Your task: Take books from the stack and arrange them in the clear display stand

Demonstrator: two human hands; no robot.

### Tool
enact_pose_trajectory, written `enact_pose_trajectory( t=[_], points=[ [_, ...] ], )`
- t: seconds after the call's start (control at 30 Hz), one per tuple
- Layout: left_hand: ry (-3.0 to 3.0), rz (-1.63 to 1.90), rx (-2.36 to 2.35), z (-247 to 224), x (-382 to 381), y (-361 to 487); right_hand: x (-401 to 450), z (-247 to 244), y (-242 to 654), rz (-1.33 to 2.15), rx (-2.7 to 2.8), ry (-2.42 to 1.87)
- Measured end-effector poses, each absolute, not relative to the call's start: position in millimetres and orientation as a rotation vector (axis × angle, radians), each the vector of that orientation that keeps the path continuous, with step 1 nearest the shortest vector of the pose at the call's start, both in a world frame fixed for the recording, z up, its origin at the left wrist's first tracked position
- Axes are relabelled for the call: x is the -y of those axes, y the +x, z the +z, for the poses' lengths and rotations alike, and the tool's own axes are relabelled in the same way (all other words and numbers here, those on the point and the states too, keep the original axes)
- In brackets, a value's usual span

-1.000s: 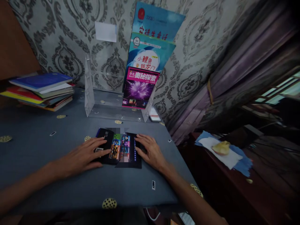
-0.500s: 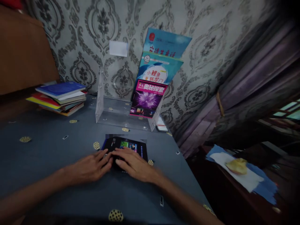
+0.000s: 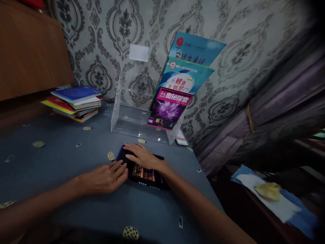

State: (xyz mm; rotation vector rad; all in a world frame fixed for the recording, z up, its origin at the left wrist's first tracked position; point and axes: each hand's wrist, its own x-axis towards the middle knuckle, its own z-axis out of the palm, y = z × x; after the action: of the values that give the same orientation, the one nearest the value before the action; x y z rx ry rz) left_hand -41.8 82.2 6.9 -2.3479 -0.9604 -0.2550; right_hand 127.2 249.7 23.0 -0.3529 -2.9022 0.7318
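A dark book [image 3: 144, 173] with small colour pictures on its cover lies flat on the patterned grey-blue tablecloth [image 3: 83, 210]. My right hand [image 3: 142, 156] rests palm down across its upper part, fingers stretched toward the far left corner. My left hand [image 3: 108, 177] lies at the book's left edge, its fingers extended and the tips touching the cover. Neither hand grips the book. Part of the cover is hidden beneath my right hand and forearm.
Behind the book stands a clear acrylic rack [image 3: 137, 130] holding a pink-and-purple book [image 3: 169, 108] and taller blue books [image 3: 193, 51]. A stack of books [image 3: 76, 98] is at the back left. Right of the table are a purple curtain [image 3: 225, 132] and papers [image 3: 266, 196] with a yellowish item.
My right hand has slid up over the book toward its far edge, uncovering the lower pictures. The left hand stays at the left edge. The whole view has shifted slightly.
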Motion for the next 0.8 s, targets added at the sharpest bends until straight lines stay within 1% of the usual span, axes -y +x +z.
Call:
enact_pose_trajectory(
  t=[0.07, 0.13, 0.2, 0.27, 0.37, 0.43, 0.5, 0.6, 0.7, 0.8],
  points=[
    [-2.355, -0.262, 0.960, 5, -82, -45, -258, 21, 135, 0.739, 2.873, -0.377],
    [-2.374, -0.302, 1.002, 6, -81, -48, -265, 22, 146, 0.821, 2.817, -0.389],
    [-2.402, -0.386, 1.073, 10, -81, -52, -271, 25, 160, 1.014, 2.727, -0.432],
    [-2.438, -0.491, 1.141, 14, -82, -56, -275, 29, 178, 1.283, 2.576, -0.547],
    [-2.472, -0.689, 1.264, 19, -87, -61, -278, 28, 204, 1.648, 2.184, -0.744],
    [-2.464, -0.860, 1.397, 23, -91, -62, -279, 22, 217, 1.774, 1.878, -0.788],
    [-2.442, -1.044, 1.548, 30, -93, -62, -278, 14, 224, 1.813, 1.636, -0.762],
    [-2.356, -1.293, 1.821, 46, -95, -56, -272, 8, 223, 1.816, 1.455, -0.672],
    [-2.176, -1.567, 2.070, 62, -99, -44, -259, 9, 210, 1.842, 1.409, -0.609],
    [-2.011, -2.017, 2.207, 65, -105, -30, -243, 14, 198, 1.895, 1.505, -0.589]
  ],
)
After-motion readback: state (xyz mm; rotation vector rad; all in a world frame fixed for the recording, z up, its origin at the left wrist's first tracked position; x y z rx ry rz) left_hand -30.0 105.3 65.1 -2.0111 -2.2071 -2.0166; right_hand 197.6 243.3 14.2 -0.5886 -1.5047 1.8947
